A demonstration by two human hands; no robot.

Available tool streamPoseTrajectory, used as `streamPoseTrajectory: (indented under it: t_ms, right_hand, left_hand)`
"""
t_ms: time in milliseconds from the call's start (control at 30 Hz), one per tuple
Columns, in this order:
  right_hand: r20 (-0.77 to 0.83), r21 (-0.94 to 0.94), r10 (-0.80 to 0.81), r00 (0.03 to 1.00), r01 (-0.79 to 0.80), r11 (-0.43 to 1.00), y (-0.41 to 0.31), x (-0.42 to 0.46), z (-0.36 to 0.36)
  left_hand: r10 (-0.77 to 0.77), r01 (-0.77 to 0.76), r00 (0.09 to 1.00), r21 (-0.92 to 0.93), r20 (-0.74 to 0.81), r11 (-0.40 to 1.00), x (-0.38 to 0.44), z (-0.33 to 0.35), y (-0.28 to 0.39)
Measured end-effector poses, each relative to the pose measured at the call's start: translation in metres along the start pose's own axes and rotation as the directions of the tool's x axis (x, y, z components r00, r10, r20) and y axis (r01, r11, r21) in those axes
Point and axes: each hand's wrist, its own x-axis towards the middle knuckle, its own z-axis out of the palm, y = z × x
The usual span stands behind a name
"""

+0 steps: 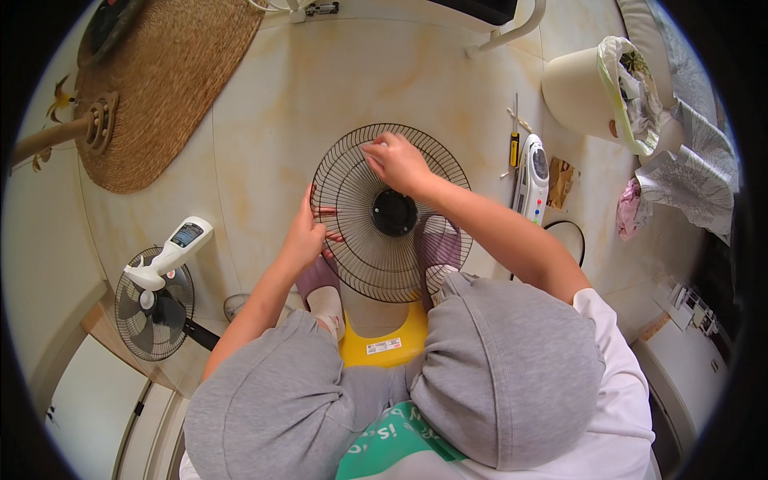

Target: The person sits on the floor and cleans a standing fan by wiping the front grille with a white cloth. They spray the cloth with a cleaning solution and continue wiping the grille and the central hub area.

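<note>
A round black wire fan grille (351,258) with a dark centre disc (395,213) is held in front of me, over my slippered feet. My left hand (315,225) grips its left rim, with some fingers behind the wires. My right hand (396,159) is at the upper part of the grille, thumb and fingers drawn together. A small pale spot shows between those fingers, but I cannot tell whether it is a held thing. Parts of the grille are hidden under my right hand and forearm.
A fan (153,306) lies at the left. To the right are a screwdriver (515,147), a cotton swab (519,120), a white control panel (533,180) with coloured buttons and a lined waste bin (570,84). A yellow stool (384,348) is below me; a woven mat (162,78) lies upper left.
</note>
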Motion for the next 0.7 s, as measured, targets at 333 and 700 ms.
streamPoseTrajectory:
  t_ms: [333,700]
  right_hand:
    - [-0.044,-0.031,0.296,0.954,-0.298,0.954,0.018,-0.018,-0.016]
    - [0.059,-0.132,0.203,0.977,-0.194,0.972,0.021,-0.009,-0.027]
  left_hand:
    - [0.035,-0.035,0.999,0.009,-0.011,0.999,-0.003,0.000,-0.003]
    - [-0.002,0.002,1.000,0.000,0.002,1.000,-0.003,0.002,-0.004]
